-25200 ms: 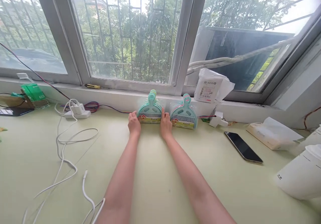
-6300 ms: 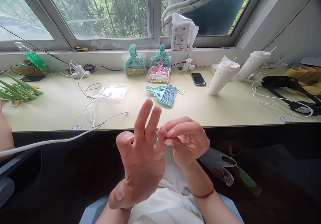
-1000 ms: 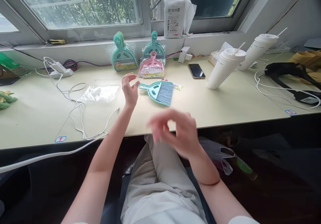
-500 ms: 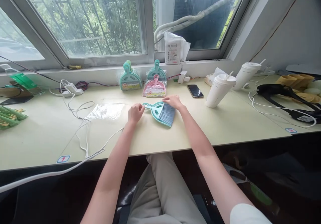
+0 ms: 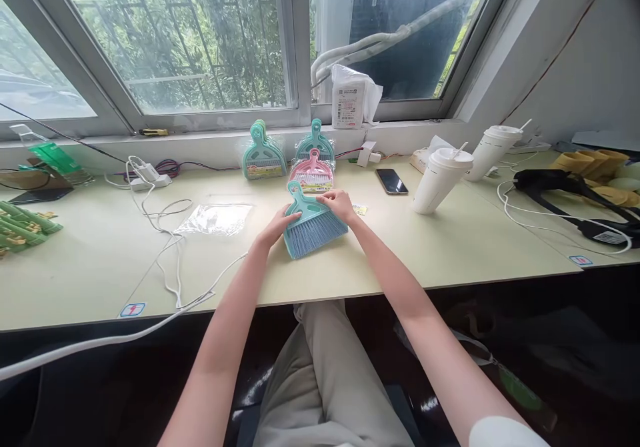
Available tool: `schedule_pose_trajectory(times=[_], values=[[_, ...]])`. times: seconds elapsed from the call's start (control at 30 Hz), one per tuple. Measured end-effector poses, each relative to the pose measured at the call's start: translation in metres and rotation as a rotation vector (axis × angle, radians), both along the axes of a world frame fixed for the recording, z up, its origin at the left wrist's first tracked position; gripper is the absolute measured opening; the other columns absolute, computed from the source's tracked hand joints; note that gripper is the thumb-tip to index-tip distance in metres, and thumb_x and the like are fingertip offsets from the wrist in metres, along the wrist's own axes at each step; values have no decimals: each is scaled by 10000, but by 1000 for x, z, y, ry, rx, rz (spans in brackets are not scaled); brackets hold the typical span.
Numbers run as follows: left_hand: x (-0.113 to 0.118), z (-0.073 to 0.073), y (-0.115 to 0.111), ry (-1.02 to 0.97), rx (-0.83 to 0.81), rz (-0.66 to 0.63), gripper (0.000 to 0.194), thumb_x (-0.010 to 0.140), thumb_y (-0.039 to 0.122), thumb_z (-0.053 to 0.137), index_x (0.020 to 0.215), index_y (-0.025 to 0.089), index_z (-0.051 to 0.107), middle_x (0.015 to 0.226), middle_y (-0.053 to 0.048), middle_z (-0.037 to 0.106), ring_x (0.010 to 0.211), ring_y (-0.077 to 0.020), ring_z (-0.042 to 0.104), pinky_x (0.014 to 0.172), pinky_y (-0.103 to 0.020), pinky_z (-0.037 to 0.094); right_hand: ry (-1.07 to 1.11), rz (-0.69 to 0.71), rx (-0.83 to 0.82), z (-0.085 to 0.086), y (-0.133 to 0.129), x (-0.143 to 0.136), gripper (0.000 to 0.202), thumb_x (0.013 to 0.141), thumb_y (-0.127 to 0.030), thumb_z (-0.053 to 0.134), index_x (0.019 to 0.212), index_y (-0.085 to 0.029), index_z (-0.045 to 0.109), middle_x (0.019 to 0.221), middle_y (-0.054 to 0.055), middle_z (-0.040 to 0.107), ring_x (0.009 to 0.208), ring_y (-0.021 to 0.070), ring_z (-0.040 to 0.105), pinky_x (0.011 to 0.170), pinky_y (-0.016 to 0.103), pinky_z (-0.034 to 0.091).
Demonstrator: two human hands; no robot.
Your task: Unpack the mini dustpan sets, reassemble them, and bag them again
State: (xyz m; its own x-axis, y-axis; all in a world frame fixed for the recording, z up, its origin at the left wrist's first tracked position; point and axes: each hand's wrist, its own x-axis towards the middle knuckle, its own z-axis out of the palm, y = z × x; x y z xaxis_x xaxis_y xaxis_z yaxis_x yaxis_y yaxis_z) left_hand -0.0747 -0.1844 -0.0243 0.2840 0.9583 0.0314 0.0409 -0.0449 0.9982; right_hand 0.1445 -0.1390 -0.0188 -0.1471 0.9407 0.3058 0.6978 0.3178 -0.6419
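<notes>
You hold a teal brush [image 5: 313,225] between both hands over the counter [image 5: 450,247], its handle pointing toward the window and its bristles toward you. Your left hand [image 5: 278,225] grips its left edge, fingers [image 5: 293,217] curled onto the teal back. Your right hand [image 5: 339,203] pinches the upper right edge near the handle, fingers closed on it. Whether the bristles rest on the counter is unclear. Just behind the brush lies a pink set [image 5: 312,175] in its wrapper, with two teal sets [image 5: 264,155] standing against the sill. A clear bag [image 5: 216,219] lies to your left beside a white cable [image 5: 173,247]. A phone [image 5: 391,181] and two white cups [image 5: 442,178] stand to your right.
</notes>
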Motion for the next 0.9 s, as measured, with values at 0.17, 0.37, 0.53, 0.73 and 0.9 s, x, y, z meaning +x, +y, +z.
schedule_pose_trajectory(times=[0.17,0.37,0.53,0.73,0.9], values=[[-13,-7,13,-175,-113,234,365,664,395,753,891,134,634,783,-49,668,747,-190,634,687,-292,490,-274,-222,-120,-11,3,25,465,954,-483,393,1301,-237,579,1418,122,503,1329,305,402,1064,469,312],[-34,-9,23,-488,-113,409,277,703,198,703,960,153,610,821,-32,676,739,-122,630,680,-239,520,-369,120,-165,-19,0,26,454,916,-130,393,1188,-386,651,1596,-45,190,1472,303,82,1083,697,5],[-39,-11,25,-599,-148,458,279,727,126,678,989,166,591,877,-18,680,760,-93,636,694,-207,526,-378,118,-133,-17,-5,4,419,950,-301,416,1358,-304,513,1586,60,225,1460,297,157,1087,690,-46],[-33,-11,23,-652,-103,377,300,732,77,661,1009,166,586,948,-20,670,758,-86,643,678,-195,543,-419,55,-201,-20,-4,5,473,914,-472,492,1320,-236,544,1478,116,433,1336,290,404,1096,492,269],[-30,-11,22,-589,-128,373,312,731,70,662,1009,183,576,961,-26,660,742,-99,648,640,-211,552,-116,-52,-188,-4,0,17,425,905,-546,449,1099,-258,694,1064,52,716,992,248,635,856,313,448]])
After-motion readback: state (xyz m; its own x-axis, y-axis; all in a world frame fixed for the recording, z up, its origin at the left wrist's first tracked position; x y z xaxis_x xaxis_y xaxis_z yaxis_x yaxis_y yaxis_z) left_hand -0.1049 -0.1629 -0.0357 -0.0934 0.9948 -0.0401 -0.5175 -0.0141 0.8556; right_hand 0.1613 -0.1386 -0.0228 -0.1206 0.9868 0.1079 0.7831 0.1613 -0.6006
